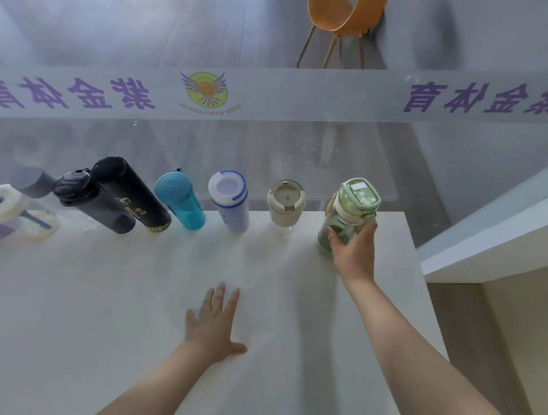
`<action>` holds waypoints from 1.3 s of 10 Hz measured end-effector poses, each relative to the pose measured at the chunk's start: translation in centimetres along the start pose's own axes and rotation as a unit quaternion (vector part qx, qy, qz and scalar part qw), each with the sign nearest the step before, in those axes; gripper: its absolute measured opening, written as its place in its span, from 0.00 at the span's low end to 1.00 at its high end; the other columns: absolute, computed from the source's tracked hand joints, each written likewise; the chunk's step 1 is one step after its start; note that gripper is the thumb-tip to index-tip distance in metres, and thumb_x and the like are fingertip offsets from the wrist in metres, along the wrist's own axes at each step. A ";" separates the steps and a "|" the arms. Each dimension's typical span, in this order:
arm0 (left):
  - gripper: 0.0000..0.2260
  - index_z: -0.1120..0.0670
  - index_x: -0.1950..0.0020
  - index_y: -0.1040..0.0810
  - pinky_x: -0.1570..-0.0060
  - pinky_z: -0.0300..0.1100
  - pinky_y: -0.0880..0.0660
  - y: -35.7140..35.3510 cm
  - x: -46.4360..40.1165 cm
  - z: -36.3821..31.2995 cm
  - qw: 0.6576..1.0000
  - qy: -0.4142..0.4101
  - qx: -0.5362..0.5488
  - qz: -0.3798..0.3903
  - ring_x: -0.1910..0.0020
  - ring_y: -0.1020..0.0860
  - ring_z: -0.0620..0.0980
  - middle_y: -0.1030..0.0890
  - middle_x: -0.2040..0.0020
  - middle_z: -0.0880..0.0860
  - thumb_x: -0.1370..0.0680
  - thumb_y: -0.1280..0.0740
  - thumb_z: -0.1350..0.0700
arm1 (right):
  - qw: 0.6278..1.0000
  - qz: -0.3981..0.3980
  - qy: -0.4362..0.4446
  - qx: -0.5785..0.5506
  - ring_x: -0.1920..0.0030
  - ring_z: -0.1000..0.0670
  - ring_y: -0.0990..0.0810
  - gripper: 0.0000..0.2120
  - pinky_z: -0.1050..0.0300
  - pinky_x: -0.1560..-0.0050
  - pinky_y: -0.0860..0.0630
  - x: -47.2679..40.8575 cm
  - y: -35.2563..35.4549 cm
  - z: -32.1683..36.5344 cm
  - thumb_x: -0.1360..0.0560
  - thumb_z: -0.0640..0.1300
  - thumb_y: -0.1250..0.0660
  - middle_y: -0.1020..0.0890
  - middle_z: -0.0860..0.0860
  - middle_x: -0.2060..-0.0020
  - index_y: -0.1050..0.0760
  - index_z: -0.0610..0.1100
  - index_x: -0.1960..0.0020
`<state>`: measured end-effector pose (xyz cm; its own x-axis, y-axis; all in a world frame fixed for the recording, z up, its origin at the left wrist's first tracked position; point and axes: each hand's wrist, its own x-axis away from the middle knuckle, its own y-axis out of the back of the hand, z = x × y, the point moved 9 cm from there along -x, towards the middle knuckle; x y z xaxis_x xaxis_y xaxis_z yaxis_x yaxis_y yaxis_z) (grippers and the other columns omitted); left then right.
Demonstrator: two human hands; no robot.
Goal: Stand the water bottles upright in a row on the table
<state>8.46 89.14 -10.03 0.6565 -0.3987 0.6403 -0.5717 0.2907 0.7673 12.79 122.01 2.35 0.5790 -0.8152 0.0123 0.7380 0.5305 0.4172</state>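
Progress: I see bottles lined along table (108,294) far edge | right hand (353,256) clasps green bottle (348,216) at row's right end | left hand (211,321) spread flat, empty | blurred left-end bottles (14,212) possibly unfinished

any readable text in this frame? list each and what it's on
"ZIJIN GYMNASIUM", mirrored: under the winged emblem on the glass partition band.
Large purple Chinese characters, mirrored: same band, both sides of the emblem.
Gold and white print on the tall black bottle: too small to read.
Green bottle in the right hand: no readable text.
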 end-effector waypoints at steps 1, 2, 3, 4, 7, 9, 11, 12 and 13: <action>0.55 0.42 0.25 0.69 0.29 0.63 0.47 -0.2 -0.2 0.0 1.000 0.001 -0.006 0.000 0.22 0.64 0.53 0.70 0.23 0.49 0.34 0.31 0.31 | 1.000 -0.011 0.000 0.015 0.35 0.48 0.28 0.37 0.61 0.40 0.34 -1.9 -0.8 0.1 0.30 0.47 0.25 0.29 0.48 0.34 0.41 0.41 0.29; 0.54 0.43 0.25 0.68 0.29 0.63 0.48 -0.4 -0.4 0.0 1.000 0.000 -0.008 0.000 0.23 0.65 0.52 0.71 0.23 0.49 0.34 0.31 0.31 | 1.000 -0.019 0.000 0.021 0.34 0.46 0.29 0.38 0.60 0.40 0.35 -3.3 -1.4 0.3 0.29 0.48 0.25 0.29 0.46 0.33 0.42 0.42 0.28; 0.54 0.43 0.25 0.68 0.30 0.63 0.48 -0.5 -0.5 0.0 1.000 -0.003 -0.012 -0.002 0.23 0.65 0.53 0.71 0.23 0.50 0.34 0.32 0.31 | 0.999 -0.027 0.008 0.018 0.33 0.47 0.30 0.38 0.62 0.41 0.36 -4.2 -1.7 0.6 0.29 0.47 0.25 0.30 0.47 0.32 0.43 0.42 0.27; 0.54 0.43 0.25 0.69 0.30 0.64 0.48 -0.6 -0.6 0.1 1.000 -0.006 -0.012 -0.006 0.23 0.65 0.53 0.71 0.23 0.50 0.34 0.32 0.31 | 0.999 -0.034 0.012 0.018 0.33 0.47 0.30 0.38 0.65 0.41 0.37 -4.5 -1.8 0.6 0.29 0.47 0.25 0.30 0.47 0.32 0.42 0.42 0.27; 0.54 0.44 0.25 0.69 0.31 0.64 0.48 -0.7 -0.6 0.0 1.000 -0.011 -0.013 -0.014 0.23 0.65 0.53 0.71 0.23 0.50 0.33 0.32 0.31 | 0.999 -0.036 0.008 0.022 0.32 0.47 0.31 0.40 0.61 0.39 0.36 -4.6 -1.9 0.1 0.30 0.48 0.25 0.30 0.47 0.31 0.43 0.43 0.26; 0.53 0.43 0.25 0.68 0.30 0.63 0.49 -0.5 -0.2 0.1 1.000 -0.013 0.002 -0.024 0.23 0.65 0.52 0.70 0.23 0.49 0.33 0.33 0.31 | 0.999 -0.013 -0.011 0.046 0.34 0.45 0.30 0.39 0.58 0.40 0.34 -5.1 -1.9 -0.1 0.31 0.51 0.24 0.29 0.46 0.34 0.41 0.41 0.30; 0.48 0.44 0.23 0.64 0.27 0.59 0.52 -0.1 0.8 0.2 0.997 -0.032 -0.009 -0.063 0.22 0.62 0.53 0.68 0.23 0.48 0.30 0.36 0.31 | 0.999 0.031 0.005 0.041 0.33 0.48 0.31 0.42 0.50 0.34 0.32 -3.6 -0.8 0.7 0.32 0.53 0.25 0.31 0.49 0.33 0.45 0.48 0.27; 0.44 0.46 0.21 0.54 0.28 0.59 0.45 -0.1 1.4 0.2 0.994 -0.062 0.013 -0.090 0.21 0.52 0.56 0.59 0.21 0.51 0.29 0.35 0.34 | 1.000 0.012 0.005 0.005 0.30 0.48 0.34 0.43 0.49 0.31 0.34 -2.7 1.1 1.9 0.29 0.55 0.27 0.33 0.47 0.30 0.48 0.48 0.24; 0.49 0.49 0.32 0.31 0.49 0.50 0.21 0.0 2.4 0.7 0.981 -0.089 -0.003 -0.174 0.39 0.21 0.56 0.29 0.29 0.53 0.49 0.25 0.31 | 0.997 -0.039 0.049 -0.033 0.29 0.47 0.34 0.34 0.56 0.33 0.36 -1.3 4.7 5.6 0.26 0.51 0.30 0.32 0.45 0.31 0.43 0.46 0.26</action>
